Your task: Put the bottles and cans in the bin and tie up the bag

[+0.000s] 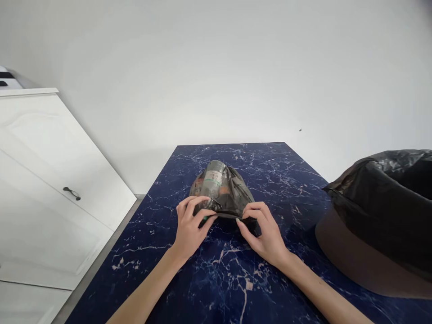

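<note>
Your left grip (195,220) pinches the near edge of the dark, see-through bag (238,184) midway across the counter (209,283), where a labelled cylinder (213,177) shows through crinkled film; your right grip (259,225) pinches that edge farther right, apparently to hold it taut between both.

Tabletop (232,274): dark blue, marble-patterned, with pale veins; its far edge lies by the wall.
Bin (357,258): brown, rounded, on the right side of the blue surface.
Liner (378,207): black plastic, folded over the bin's rim.
Cabinet (43,180): white, panelled, at left.
Handle (72,193): dark, on the cabinet front.
Cabinet-top object (9,82): white with black, partly cut off.
Wall (216,67): pale, plain, with a small dark mark (300,130) at right.
</note>
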`<action>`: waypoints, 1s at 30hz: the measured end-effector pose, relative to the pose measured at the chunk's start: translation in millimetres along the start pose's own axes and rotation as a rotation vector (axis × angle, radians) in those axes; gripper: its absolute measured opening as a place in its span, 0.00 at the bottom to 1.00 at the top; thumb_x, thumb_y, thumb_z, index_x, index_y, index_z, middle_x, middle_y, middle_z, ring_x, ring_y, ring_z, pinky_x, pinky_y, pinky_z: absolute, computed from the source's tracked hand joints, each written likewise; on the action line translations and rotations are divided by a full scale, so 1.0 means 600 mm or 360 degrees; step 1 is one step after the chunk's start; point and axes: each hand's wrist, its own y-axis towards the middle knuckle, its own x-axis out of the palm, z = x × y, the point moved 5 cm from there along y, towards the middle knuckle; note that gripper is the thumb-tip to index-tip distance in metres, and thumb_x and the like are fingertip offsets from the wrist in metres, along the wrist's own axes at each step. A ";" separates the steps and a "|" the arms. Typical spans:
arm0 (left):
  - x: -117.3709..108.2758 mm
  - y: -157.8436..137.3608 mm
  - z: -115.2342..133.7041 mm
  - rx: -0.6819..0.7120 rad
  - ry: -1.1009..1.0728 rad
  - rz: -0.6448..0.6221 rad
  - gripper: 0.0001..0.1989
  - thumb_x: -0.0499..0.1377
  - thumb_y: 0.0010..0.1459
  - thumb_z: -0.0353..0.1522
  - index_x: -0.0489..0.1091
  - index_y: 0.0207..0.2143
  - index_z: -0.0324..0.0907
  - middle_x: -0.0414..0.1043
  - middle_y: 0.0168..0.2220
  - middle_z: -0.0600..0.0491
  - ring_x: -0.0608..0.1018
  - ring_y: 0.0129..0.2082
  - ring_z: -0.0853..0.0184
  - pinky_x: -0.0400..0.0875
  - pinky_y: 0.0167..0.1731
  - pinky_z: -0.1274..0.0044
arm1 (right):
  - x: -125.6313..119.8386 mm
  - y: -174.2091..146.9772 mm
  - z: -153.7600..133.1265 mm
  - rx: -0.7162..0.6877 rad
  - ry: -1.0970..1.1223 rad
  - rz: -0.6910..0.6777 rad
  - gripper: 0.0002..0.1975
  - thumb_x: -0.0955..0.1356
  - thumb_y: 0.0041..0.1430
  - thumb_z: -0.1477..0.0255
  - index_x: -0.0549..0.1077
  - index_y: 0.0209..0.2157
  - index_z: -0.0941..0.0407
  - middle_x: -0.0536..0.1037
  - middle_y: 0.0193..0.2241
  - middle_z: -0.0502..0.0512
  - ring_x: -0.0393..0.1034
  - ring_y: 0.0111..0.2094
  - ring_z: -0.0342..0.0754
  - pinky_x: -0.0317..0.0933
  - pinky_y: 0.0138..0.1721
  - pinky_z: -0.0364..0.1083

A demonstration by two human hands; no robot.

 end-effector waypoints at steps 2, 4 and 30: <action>-0.007 0.004 -0.010 -0.0122 -0.0120 0.0103 0.05 0.65 0.70 0.28 0.72 0.42 0.47 0.76 0.53 0.47 0.73 0.58 0.53 0.70 0.57 0.58 | 0.004 -0.004 0.005 0.0020 -0.0004 -0.0013 0.14 0.72 0.69 0.74 0.66 0.50 0.50 0.72 0.47 0.58 0.70 0.48 0.53 0.70 0.48 0.55; -0.011 0.008 -0.012 -0.0205 -0.0267 0.0141 0.06 0.62 0.72 0.27 0.70 0.41 0.46 0.77 0.49 0.48 0.76 0.53 0.57 0.74 0.53 0.63 | 0.008 -0.007 0.010 0.0047 -0.0024 -0.0044 0.19 0.74 0.67 0.72 0.65 0.53 0.50 0.71 0.49 0.59 0.70 0.51 0.56 0.70 0.51 0.56; -0.035 0.013 -0.006 -0.0493 -0.0625 0.0264 0.06 0.51 0.79 0.32 0.63 0.43 0.47 0.63 0.33 0.56 0.65 0.27 0.69 0.64 0.27 0.76 | 0.000 -0.006 0.038 0.0272 -0.0051 -0.0110 0.29 0.70 0.54 0.78 0.64 0.57 0.50 0.69 0.55 0.62 0.67 0.57 0.62 0.68 0.56 0.63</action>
